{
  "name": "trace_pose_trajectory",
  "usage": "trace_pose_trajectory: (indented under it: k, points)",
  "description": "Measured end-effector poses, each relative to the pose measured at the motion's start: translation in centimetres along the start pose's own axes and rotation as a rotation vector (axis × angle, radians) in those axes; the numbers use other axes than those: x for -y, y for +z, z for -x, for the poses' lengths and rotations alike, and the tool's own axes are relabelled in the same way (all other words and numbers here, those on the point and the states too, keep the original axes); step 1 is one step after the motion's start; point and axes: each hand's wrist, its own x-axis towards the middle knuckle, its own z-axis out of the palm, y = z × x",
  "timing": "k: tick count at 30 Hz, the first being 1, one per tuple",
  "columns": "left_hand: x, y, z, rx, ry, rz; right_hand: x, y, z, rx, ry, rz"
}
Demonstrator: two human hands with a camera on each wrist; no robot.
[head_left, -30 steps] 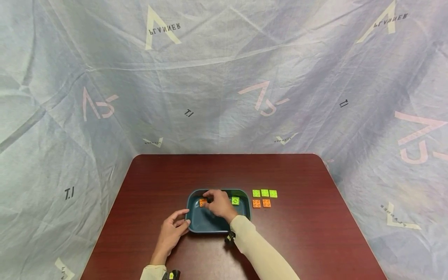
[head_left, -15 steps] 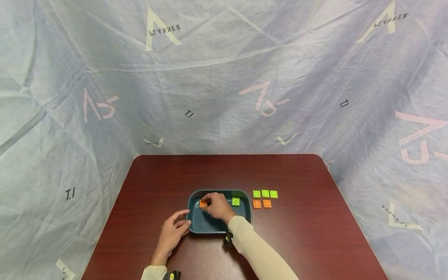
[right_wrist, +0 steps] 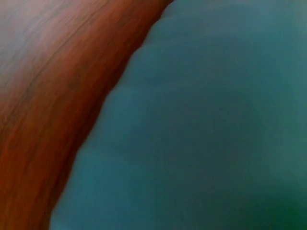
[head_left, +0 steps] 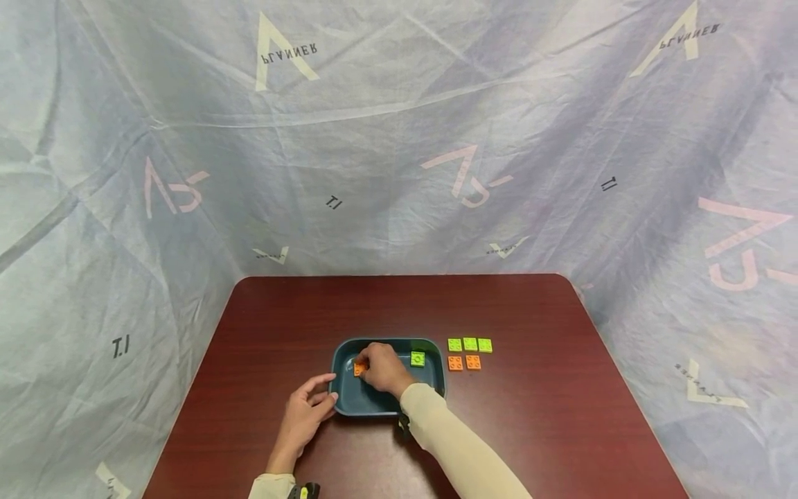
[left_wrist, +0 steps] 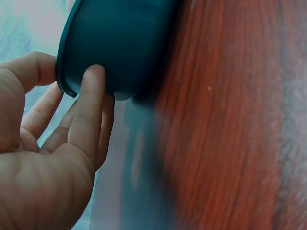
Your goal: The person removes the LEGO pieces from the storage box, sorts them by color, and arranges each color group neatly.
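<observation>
Inside the left part of the dark teal tray (head_left: 374, 411), my right hand (head_left: 388, 371) pinches a small orange toy building block (head_left: 358, 370); its fingers partly cover the block. A green toy block (head_left: 418, 359) lies in the tray's right part, with one round ring showing on its face. At the tray's left end rests my left hand (head_left: 302, 416), fingertips and thumb touching the outside. The left wrist view has this hand (left_wrist: 57, 163) with extended fingers against the tray wall (left_wrist: 124, 43). In the right wrist view the blurred tray wall (right_wrist: 182, 120) fills most of the picture; no hand shows.
Right of the tray, three green blocks (head_left: 470, 344) lie in a row on the dark red wooden table (head_left: 530, 416). Two orange blocks (head_left: 464, 363) sit just below them. Printed grey cloth (head_left: 386, 173) hangs behind and beside the table.
My right hand's fingers have come down from above the orange block and taken hold of it. The block has shifted slightly toward me. My left hand stays at the tray's end.
</observation>
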Motion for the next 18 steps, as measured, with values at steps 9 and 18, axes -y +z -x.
trace_pose_trajectory:
  k: [9,18]
  points:
    - [0.15,-0.15,-0.11,0.001,0.004,-0.013,-0.11,-0.08,-0.13,0.013,-0.012,-0.027]
    - [0.21,-0.19,-0.18,0.012,-0.002,0.003,-0.11,-0.63,0.67,-0.001,-0.028,-0.088]
